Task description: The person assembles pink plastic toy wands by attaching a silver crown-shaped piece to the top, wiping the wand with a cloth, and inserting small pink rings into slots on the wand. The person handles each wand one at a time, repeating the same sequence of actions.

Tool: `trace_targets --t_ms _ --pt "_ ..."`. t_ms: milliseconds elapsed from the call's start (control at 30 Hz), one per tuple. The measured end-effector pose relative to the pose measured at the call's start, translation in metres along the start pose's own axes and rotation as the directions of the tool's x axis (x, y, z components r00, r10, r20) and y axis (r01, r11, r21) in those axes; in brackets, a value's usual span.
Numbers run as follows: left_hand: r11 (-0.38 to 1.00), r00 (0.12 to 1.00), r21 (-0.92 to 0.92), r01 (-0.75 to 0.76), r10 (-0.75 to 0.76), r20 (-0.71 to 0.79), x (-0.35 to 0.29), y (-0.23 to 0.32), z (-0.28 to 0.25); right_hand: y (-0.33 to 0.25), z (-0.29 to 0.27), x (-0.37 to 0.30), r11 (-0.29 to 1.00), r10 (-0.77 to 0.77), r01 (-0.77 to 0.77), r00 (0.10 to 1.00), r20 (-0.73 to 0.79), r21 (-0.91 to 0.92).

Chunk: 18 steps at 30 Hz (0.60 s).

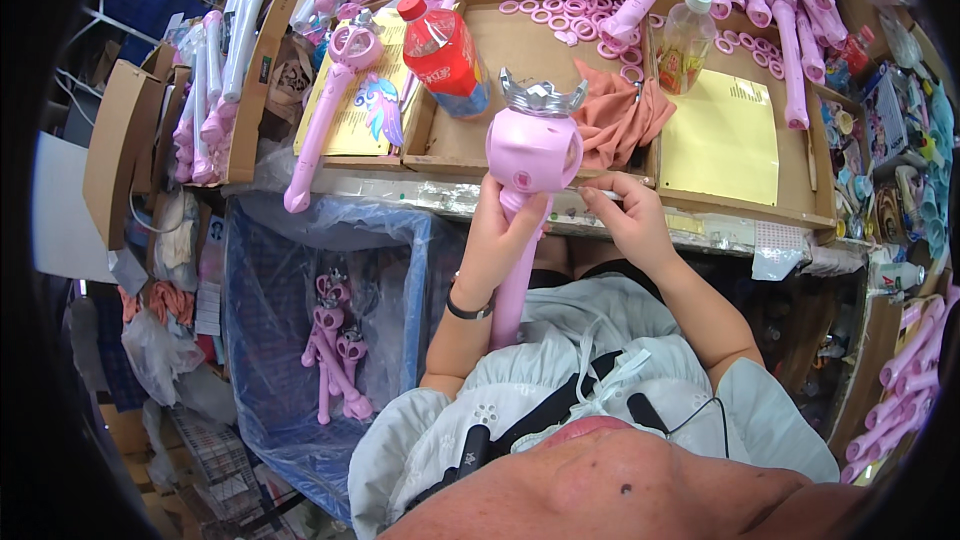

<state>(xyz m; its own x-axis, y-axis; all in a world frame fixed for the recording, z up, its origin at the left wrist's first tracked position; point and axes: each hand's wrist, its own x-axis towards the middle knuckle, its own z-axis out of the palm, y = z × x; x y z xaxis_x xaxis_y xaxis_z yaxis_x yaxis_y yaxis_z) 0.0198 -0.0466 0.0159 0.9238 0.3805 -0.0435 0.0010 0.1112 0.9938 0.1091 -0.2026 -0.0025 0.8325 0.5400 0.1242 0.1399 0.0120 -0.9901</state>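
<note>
Upright in front of me stands a pink toy wand (525, 145) with a round, open-sided head and a silver crown (541, 97) on top. My left hand (490, 240) is wrapped round its neck, just under the head, while the handle runs down toward my lap. To the right of the head, my right hand (632, 218) is closed in a pinch, with a small pale thing at its fingertips that I cannot make out. Behind the wand lies a crumpled orange cloth (622, 120).
A blue-lined bin (260, 340) at my left holds several crowned pink wands (335, 360). On the bench are a red-labelled bottle (442, 60), a clear bottle (686, 45), yellow paper (722, 140), pink rings (565, 15), another wand (325, 120) and piles of pink handles (790, 30).
</note>
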Motion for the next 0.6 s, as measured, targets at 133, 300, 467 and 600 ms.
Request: trace_targets --t_ms 133,300,467,600 --pt "0.999 0.999 0.031 -0.036 0.036 0.004 -0.005 0.002 -0.001 0.0 0.001 -0.004 0.975 -0.172 0.169 0.985 -0.008 -0.147" --pt "0.958 0.985 0.236 -0.162 0.171 -0.022 -0.009 -0.001 -0.002 -0.003 -0.008 -0.002 0.892 0.3 -0.349 0.933 0.199 0.289" --pt "0.965 0.985 0.208 -0.162 0.17 -0.021 -0.009 -0.005 -0.005 -0.007 -0.003 -0.007 0.995 -0.078 0.081 0.995 0.054 -0.059" --pt "1.0 1.0 -0.001 -0.013 0.013 -0.024 -0.01 -0.008 -0.008 -0.011 0.001 -0.013 0.829 -0.442 0.44 0.894 0.079 -0.345"
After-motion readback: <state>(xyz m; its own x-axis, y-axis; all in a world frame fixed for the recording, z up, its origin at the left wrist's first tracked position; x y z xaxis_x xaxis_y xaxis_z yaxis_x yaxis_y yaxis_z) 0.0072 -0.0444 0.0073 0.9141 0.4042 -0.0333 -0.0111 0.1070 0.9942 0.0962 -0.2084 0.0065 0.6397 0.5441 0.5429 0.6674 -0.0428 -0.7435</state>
